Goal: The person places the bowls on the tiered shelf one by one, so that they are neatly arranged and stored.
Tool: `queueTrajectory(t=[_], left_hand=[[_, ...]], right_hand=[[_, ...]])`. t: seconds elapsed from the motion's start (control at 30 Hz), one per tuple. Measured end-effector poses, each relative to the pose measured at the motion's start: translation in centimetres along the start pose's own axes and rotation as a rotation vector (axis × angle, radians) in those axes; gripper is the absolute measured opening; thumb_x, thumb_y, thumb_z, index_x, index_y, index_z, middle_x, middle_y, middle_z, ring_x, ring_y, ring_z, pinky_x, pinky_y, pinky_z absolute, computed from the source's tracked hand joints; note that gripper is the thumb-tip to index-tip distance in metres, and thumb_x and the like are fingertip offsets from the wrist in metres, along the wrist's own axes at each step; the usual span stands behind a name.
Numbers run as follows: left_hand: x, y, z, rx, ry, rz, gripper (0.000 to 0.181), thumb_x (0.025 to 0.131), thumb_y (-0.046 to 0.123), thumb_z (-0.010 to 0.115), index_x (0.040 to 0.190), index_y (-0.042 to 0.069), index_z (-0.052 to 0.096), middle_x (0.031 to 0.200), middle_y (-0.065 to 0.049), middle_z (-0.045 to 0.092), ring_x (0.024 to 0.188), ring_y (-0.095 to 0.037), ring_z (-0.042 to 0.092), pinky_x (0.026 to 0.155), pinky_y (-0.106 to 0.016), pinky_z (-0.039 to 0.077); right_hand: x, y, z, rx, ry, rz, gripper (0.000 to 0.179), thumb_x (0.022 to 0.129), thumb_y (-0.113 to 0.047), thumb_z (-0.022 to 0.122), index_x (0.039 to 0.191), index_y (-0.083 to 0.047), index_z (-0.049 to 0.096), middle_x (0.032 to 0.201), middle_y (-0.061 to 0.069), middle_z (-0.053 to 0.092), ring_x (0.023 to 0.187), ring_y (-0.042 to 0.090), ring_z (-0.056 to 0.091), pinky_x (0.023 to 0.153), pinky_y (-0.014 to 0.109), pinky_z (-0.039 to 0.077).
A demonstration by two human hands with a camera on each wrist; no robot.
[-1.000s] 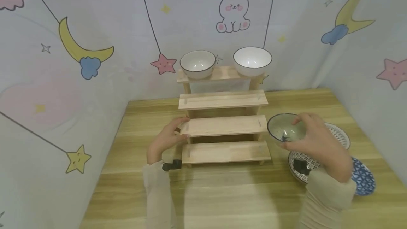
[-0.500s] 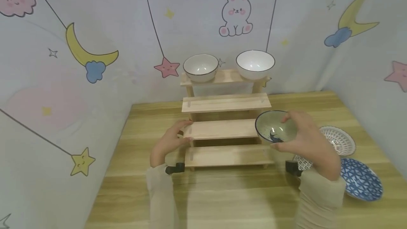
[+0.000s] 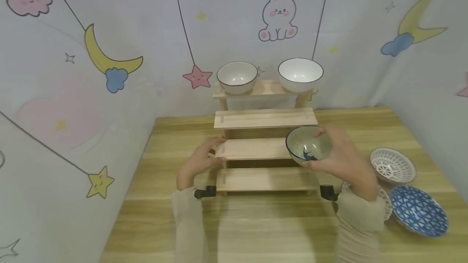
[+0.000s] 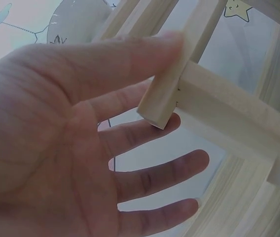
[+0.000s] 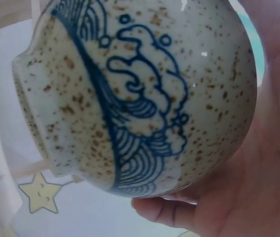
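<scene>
My right hand [image 3: 341, 157] grips the rim and side of a greenish-grey bowl [image 3: 303, 143] with a dark rim, tilted slightly, over the right part of the second shelf from the bottom. Brown speckles and a blue wave drawing cover the bowl's outside [image 5: 150, 98] in the right wrist view. Whether its base touches the board cannot be told. My left hand [image 3: 199, 159] holds the left end of that same shelf on the stepped wooden rack [image 3: 252, 180]. In the left wrist view the thumb and index finger pinch the board's end [image 4: 167, 94], other fingers spread.
Two white bowls, a left one [image 3: 237, 78] and a right one [image 3: 300, 75], stand on the top shelf. On the table's right lie a white patterned bowl [image 3: 393, 165], a blue-and-white patterned dish [image 3: 418, 211] and another patterned dish [image 3: 385, 204], partly behind my right forearm.
My right hand has carried the greenish bowl leftward from beside the rack to over the second shelf. My left hand keeps its hold on the shelf end. The head view has shifted slightly.
</scene>
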State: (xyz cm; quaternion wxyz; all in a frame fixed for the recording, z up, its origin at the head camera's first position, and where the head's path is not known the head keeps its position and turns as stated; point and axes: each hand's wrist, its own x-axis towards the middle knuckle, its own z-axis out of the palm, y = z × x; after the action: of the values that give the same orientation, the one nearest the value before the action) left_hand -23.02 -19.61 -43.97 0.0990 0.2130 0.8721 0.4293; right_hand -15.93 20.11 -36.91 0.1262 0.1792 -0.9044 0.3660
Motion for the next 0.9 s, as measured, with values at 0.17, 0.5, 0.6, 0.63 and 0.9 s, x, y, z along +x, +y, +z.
queueTrajectory(t=[0.17, 0.5, 0.6, 0.63, 0.9], left_hand=[[0.1, 0.1, 0.0, 0.006, -0.004, -0.011, 0.064, 0.095, 0.019, 0.072, 0.151, 0.006, 0.044, 0.157, -0.016, 0.038, 0.117, -0.041, 0.053, 0.092, -0.053, 0.049], [0.3, 0.2, 0.0, 0.011, -0.004, -0.012, 0.065, 0.095, 0.020, 0.073, 0.151, 0.006, 0.044, 0.157, -0.015, 0.038, 0.117, -0.041, 0.052, 0.090, -0.052, 0.050], [0.4, 0.2, 0.0, 0.010, -0.003, -0.007, 0.064, 0.095, 0.020, 0.073, 0.151, 0.007, 0.045, 0.156, -0.015, 0.038, 0.117, -0.040, 0.053, 0.091, -0.053, 0.050], [0.4, 0.2, 0.0, 0.011, -0.005, -0.008, 0.063, 0.095, 0.020, 0.073, 0.151, 0.007, 0.045, 0.156, -0.015, 0.038, 0.117, -0.041, 0.053, 0.091, -0.053, 0.050], [0.1, 0.1, 0.2, 0.005, 0.004, -0.017, 0.064, 0.095, 0.018, 0.073, 0.151, 0.007, 0.044, 0.158, -0.018, 0.035, 0.118, -0.043, 0.052, 0.090, -0.053, 0.051]], right_hand=[[0.6, 0.1, 0.4, 0.016, 0.039, -0.027, 0.076, 0.061, -0.022, 0.094, 0.119, -0.002, 0.049, 0.123, 0.020, 0.055, 0.116, 0.040, 0.050, 0.094, 0.059, 0.039], [2.4, -0.5, 1.7, 0.029, 0.120, -0.115, 0.077, 0.056, -0.022, 0.095, 0.115, 0.001, 0.050, 0.127, 0.024, 0.053, 0.123, 0.043, 0.045, 0.100, 0.063, 0.037], [2.7, -0.6, 2.1, 0.054, 0.119, -0.116, 0.077, 0.056, -0.020, 0.095, 0.115, 0.002, 0.050, 0.128, 0.024, 0.051, 0.125, 0.043, 0.043, 0.102, 0.063, 0.034], [2.8, -0.6, 2.3, 0.061, 0.121, -0.117, 0.079, 0.056, -0.021, 0.096, 0.115, 0.002, 0.049, 0.129, 0.024, 0.051, 0.126, 0.043, 0.043, 0.102, 0.063, 0.034], [3.8, -1.5, 3.9, 0.102, 0.169, -0.120, 0.093, 0.054, -0.020, 0.098, 0.126, 0.002, 0.044, 0.123, 0.020, 0.049, 0.117, 0.037, 0.046, 0.092, 0.055, 0.040]])
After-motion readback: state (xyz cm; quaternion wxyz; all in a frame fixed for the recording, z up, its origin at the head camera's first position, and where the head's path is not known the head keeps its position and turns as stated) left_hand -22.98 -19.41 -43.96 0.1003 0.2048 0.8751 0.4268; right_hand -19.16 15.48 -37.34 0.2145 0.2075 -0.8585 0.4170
